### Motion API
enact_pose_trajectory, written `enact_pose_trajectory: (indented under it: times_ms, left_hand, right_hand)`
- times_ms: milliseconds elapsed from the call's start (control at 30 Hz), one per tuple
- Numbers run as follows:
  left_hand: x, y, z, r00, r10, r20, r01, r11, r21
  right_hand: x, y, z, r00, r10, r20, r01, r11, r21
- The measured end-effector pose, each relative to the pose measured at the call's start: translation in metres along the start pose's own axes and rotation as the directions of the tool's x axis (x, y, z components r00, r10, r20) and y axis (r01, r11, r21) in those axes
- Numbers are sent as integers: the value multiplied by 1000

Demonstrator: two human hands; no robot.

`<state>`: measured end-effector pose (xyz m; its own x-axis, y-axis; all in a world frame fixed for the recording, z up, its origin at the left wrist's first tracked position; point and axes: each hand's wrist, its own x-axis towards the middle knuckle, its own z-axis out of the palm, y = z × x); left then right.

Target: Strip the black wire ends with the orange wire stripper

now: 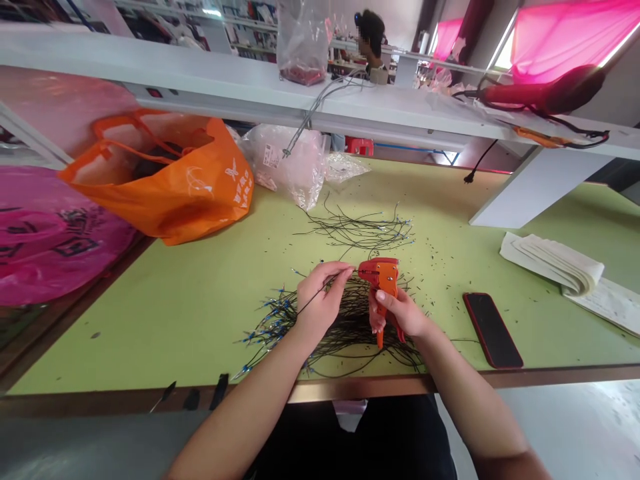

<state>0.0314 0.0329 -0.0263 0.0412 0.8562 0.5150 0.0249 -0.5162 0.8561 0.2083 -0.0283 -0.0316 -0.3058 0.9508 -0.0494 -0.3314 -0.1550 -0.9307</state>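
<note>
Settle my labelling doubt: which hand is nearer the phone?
Right. The right hand, gripping the tool, has the phone off to its right; the left hand is farther away, on the tool's other side.

Worktop [200, 300] yellow-green; wires [350, 333] black with blue ends; hand tool [386, 280] orange and red; tote bag [200, 180] orange with white print; plastic bag [50, 233] magenta with black print; phone [493, 330] black, red-edged.

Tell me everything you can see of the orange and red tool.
The tool looks plastic: a red and orange head, small shiny dots, two handles below, one orange, one red. It is roughly upright over the dark wires, held by the right hand around the handles. A wire from the left hand reaches its head.
</note>
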Motion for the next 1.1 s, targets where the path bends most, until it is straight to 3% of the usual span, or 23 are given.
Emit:
enact_pose_trajectory:
  times_ms: [267, 633, 733, 833, 933, 1000, 1033, 1100]
  left_hand:
    - [1, 6, 2, 980, -193, -38, 182, 962, -203]
    - [-2, 9, 7, 976, -207, -67, 187, 955, -228]
    - [-1, 4, 7, 977, -199, -73, 176, 955, -241]
    - [15, -8, -11, 961, -175, -215, 127, 967, -219]
    - [40, -21, -35, 872, -104, -479, 17, 983, -183]
    - [46, -24, -40, 875, -99, -475, 18, 985, -173]
    - [44, -23, -37, 892, -93, -442, 20, 986, -167]
    - [31, -17, -24, 946, -41, -321, 0, 992, -126]
  right_hand:
    - [1, 10, 8, 997, -70, -23, 69, 996, -62]
    - [5, 22, 19, 990, -118, -79, 118, 993, 0]
    - [7, 22, 19, 993, -119, -23, 119, 993, -5]
    - [-1, 2, 5, 986, -166, 14, 166, 986, 18]
    - [-14, -34, -20, 883, -391, -261, 436, 888, 147]
    - [-20, -54, -33, 786, -441, -432, 548, 821, 159]
    - [-21, -59, -36, 780, -430, -455, 546, 823, 158]
    - [-18, -59, -34, 820, -379, -428, 480, 863, 156]
